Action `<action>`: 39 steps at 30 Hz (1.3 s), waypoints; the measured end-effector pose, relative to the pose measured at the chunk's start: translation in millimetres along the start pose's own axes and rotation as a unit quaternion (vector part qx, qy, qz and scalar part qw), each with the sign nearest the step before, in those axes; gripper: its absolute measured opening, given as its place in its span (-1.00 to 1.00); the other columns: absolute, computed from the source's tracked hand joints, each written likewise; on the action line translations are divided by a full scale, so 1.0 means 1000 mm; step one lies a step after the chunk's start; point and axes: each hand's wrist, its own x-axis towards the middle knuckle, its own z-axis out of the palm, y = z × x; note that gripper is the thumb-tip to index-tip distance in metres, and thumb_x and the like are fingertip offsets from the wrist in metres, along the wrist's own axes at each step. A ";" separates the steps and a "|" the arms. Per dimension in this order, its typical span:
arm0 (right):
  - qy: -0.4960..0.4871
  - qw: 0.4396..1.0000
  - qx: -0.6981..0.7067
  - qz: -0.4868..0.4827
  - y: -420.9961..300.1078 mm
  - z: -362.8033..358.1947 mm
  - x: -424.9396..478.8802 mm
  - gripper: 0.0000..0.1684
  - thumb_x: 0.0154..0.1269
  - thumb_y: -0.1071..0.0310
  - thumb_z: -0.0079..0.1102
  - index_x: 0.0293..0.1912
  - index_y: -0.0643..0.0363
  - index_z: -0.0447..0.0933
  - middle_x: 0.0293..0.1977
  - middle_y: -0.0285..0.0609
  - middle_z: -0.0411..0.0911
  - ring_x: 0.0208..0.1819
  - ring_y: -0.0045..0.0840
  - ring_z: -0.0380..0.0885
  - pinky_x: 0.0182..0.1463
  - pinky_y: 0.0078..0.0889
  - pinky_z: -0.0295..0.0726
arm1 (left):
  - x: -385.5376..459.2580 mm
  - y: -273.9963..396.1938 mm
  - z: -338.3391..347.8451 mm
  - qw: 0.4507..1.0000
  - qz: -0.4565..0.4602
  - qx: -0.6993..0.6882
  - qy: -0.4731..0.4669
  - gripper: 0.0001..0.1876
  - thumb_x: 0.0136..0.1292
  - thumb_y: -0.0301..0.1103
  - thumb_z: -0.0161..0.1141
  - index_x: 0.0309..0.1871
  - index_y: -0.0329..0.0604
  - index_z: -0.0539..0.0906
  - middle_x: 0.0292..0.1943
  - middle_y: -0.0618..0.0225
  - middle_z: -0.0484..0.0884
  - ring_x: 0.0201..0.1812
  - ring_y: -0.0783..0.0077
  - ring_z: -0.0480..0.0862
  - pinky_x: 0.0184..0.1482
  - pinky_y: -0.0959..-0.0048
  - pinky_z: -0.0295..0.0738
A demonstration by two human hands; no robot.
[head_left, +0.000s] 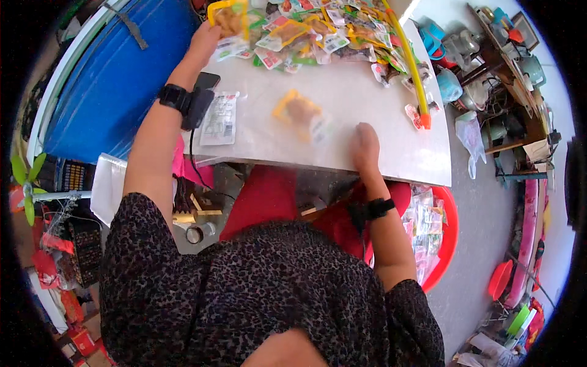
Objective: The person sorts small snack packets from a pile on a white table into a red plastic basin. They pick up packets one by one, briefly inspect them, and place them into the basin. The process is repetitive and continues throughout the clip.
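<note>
At the far left of the white table, my left hand grips the edge of a yellow-bordered clear food packet. A large heap of small sealed food packets lies beside it. Below my left wrist, a silver-white pouch with printing lies flat. Another yellow-edged packet, blurred, is over the middle of the table. To its right, apart from it, my right hand is at the near table edge. Its fingers are blurred and partly turned away, so their pose is unclear.
A yellow tube with an orange end lies across the table's right side. Below the right edge stands a red basin holding packets. A dark phone is by my left wrist. A blue panel borders the left; cluttered shelves stand right.
</note>
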 end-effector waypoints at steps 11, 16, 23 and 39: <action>-0.246 0.451 0.741 0.431 -0.081 -0.041 0.002 -0.56 0.17 0.18 -0.13 -0.03 0.24 0.19 -0.22 -0.12 0.36 -0.22 -0.34 0.40 -0.31 -0.42 0.46 | -0.164 0.061 0.091 0.697 -0.098 -0.589 -0.398 -0.88 0.09 -0.51 -0.08 -0.30 -0.22 0.45 -0.16 0.22 0.44 -0.09 0.34 0.41 -0.01 0.37 0.25; -0.209 0.422 0.800 0.370 -0.086 -0.054 -0.025 -0.49 0.04 0.22 0.03 -0.03 0.24 0.18 -0.13 -0.13 0.34 -0.18 -0.41 0.42 -0.12 -0.29 0.45 | -0.188 0.050 0.112 0.809 -0.058 -0.398 -0.428 -0.87 0.08 -0.45 -0.03 -0.29 -0.23 0.45 -0.16 0.20 0.44 -0.08 0.38 0.40 -0.04 0.47 0.27; -0.032 0.562 0.734 0.380 -0.047 -0.077 -0.035 -0.66 0.10 0.52 -0.22 -0.06 0.29 0.18 -0.19 -0.05 0.36 -0.19 -0.36 0.42 -0.12 -0.33 0.44 | -0.197 0.008 0.140 0.966 0.010 0.048 -0.254 -0.81 0.02 -0.33 0.02 -0.30 -0.21 0.46 -0.32 0.21 0.45 -0.34 0.40 0.49 -0.31 0.48 0.40; 0.067 0.589 0.702 0.395 -0.034 -0.073 -0.036 -0.69 0.13 0.52 -0.25 -0.07 0.29 0.19 -0.19 -0.06 0.35 -0.19 -0.33 0.41 -0.17 -0.30 0.46 | -0.205 0.016 0.159 0.951 0.027 0.189 -0.242 -0.78 -0.02 -0.31 -0.13 -0.50 -0.30 0.43 -0.55 -0.03 0.46 -0.47 0.00 0.48 -0.45 0.19 0.32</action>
